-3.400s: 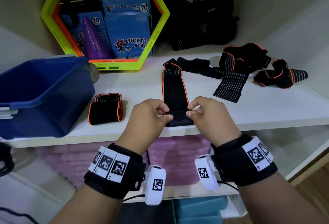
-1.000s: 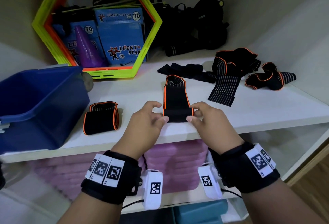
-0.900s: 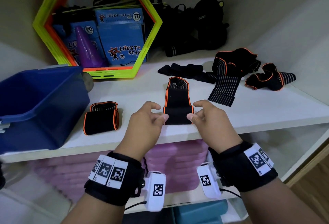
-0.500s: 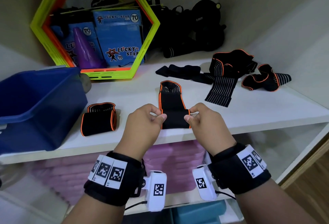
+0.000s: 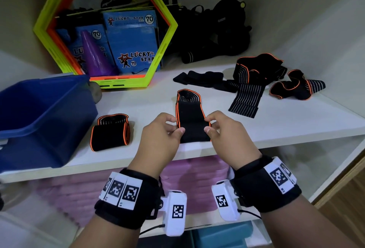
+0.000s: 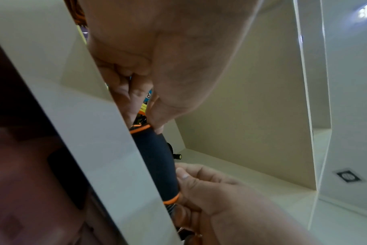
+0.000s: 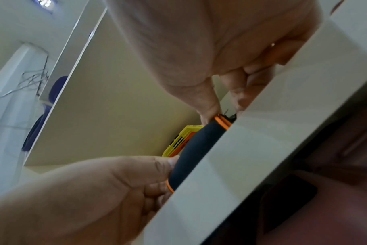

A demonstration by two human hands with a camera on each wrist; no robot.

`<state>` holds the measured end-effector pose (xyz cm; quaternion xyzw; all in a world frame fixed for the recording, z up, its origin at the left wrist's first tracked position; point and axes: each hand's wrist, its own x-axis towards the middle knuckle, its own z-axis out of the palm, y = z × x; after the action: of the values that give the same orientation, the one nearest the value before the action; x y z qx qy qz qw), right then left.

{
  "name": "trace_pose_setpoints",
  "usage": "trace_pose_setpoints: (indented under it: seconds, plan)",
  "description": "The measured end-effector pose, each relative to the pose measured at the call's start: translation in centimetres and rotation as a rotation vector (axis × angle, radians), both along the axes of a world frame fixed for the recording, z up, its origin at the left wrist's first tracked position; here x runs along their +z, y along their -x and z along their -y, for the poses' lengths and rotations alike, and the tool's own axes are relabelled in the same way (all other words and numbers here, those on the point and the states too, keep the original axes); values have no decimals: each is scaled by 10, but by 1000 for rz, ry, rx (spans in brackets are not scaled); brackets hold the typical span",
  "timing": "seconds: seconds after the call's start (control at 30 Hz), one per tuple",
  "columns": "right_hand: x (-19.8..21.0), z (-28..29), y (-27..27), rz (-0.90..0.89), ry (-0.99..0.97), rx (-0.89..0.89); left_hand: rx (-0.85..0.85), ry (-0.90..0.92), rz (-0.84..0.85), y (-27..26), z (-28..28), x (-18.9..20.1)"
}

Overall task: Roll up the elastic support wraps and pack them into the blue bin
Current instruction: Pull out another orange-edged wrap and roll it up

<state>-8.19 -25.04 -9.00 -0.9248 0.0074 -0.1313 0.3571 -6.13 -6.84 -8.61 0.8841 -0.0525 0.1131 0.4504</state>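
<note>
A black wrap with orange edging lies on the white shelf, its near end rolled into a thick coil at the front edge. My left hand pinches the coil's left end and my right hand pinches its right end, thumbs on top. The wrist views show the roll held between both hands against the shelf lip. A finished rolled wrap sits to the left, beside the blue bin. Loose wraps and another lie at the back right.
A yellow-green hexagon frame with blue boxes and a purple cone stands at the back. Black gear is piled in the back corner. A flat black strap lies mid-shelf. Pink mats fill the lower shelf.
The laid-out wrap has grown shorter as both hands rolled its near end up; the coil is thicker now. The bin and the finished roll have not moved.
</note>
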Motion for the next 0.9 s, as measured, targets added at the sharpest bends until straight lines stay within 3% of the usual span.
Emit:
trace_pose_setpoints:
  seconds: [0.23, 0.37, 0.57, 0.77, 0.9]
  plan:
    - [1, 3, 1, -28, -78, 31, -33, 91, -39, -3, -8, 0]
    - [-2, 1, 3, 2, 39, 51, -36, -80, 49, -5, -4, -3]
    - [4, 6, 5, -148, 233, 114, -120, -266, 295, -5, -3, -9]
    - [6, 4, -4, -168, 302, 95, -220, -199, 84, 6, -15, -4]
    - [3, 1, -8, -140, 291, 51, -120, -79, 57, -2, -14, -8]
